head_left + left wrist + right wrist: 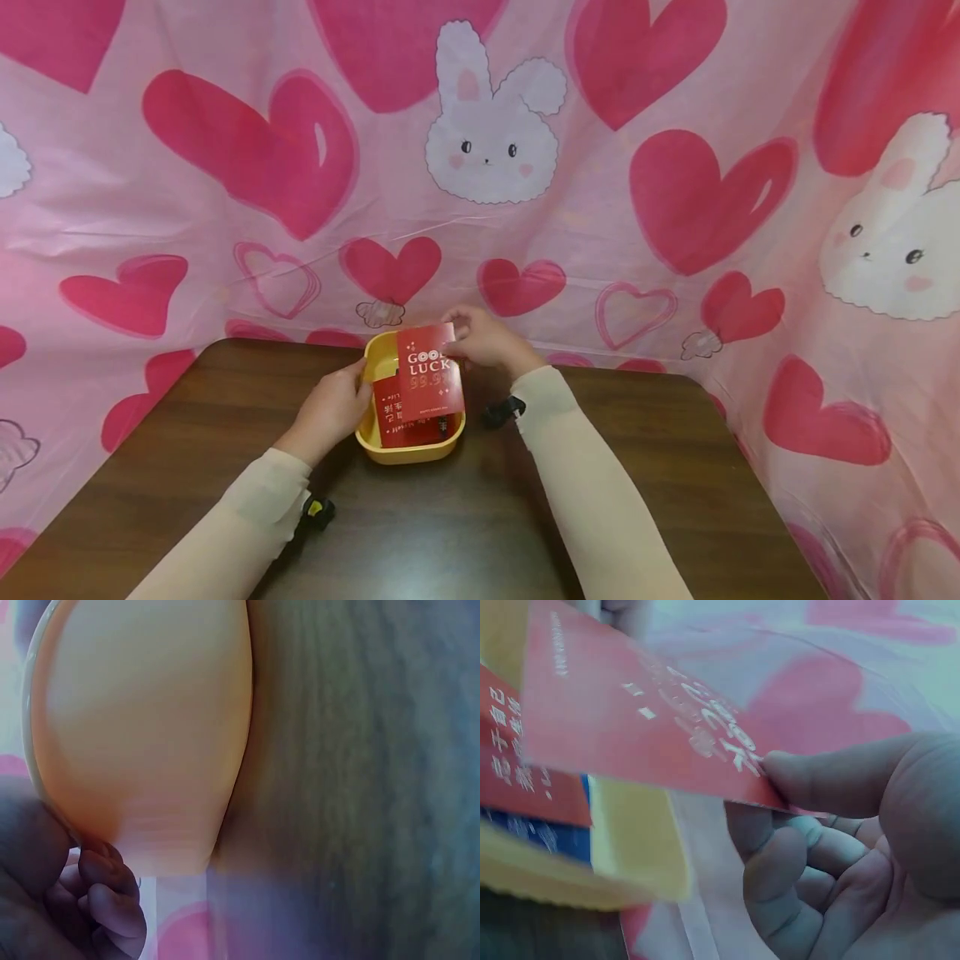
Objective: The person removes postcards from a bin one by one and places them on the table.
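Note:
My right hand pinches a red card printed "GOOD LUCK" between thumb and fingers at its upper right edge. The card is raised over a yellow plastic basket. In the right wrist view the thumb lies on the printed face of the card and the fingers are curled beneath. My left hand grips the basket's left rim, with thumb and curled fingers on the basket wall in the left wrist view. Inside the basket lies another red card with white lettering, and something dark blue shows below it.
The basket stands on a dark brown wooden table, near its far edge. Behind and beside the table hangs a pink cloth with hearts and rabbits. A black strap device sits at each wrist.

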The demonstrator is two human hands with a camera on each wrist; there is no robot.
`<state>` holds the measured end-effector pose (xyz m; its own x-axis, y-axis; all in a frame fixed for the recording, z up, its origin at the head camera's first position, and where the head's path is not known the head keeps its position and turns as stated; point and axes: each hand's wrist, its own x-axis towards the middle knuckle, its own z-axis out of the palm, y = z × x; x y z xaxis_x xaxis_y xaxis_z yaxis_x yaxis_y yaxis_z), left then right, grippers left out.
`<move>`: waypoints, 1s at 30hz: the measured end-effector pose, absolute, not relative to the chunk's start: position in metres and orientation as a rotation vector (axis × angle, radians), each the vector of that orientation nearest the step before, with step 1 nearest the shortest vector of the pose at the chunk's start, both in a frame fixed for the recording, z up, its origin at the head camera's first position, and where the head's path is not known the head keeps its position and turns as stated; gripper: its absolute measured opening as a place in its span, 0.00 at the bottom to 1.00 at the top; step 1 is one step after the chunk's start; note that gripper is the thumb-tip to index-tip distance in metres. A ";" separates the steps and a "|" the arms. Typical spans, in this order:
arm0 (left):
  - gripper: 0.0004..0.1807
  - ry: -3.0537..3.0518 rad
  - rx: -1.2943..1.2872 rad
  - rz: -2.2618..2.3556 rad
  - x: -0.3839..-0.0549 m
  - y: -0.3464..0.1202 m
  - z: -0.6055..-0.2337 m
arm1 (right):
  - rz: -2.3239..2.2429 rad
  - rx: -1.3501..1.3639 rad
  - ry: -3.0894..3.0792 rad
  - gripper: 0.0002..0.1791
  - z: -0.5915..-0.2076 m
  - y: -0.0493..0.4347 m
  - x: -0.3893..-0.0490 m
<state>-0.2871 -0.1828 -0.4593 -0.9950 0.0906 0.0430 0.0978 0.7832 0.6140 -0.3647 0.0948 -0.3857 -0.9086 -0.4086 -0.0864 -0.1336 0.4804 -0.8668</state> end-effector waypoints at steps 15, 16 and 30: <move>0.36 -3.000 -0.145 -1.004 -0.289 -0.193 -0.455 | -1.822 -0.157 2.258 0.29 -0.425 0.180 -0.361; 0.36 -3.000 -0.146 -1.002 -0.289 -0.192 -0.455 | -1.817 -0.152 2.257 0.28 -0.427 0.183 -0.361; 0.39 -3.061 -0.126 -1.033 -0.298 -0.198 -0.452 | -1.523 -0.107 2.339 0.29 -0.469 0.197 -0.366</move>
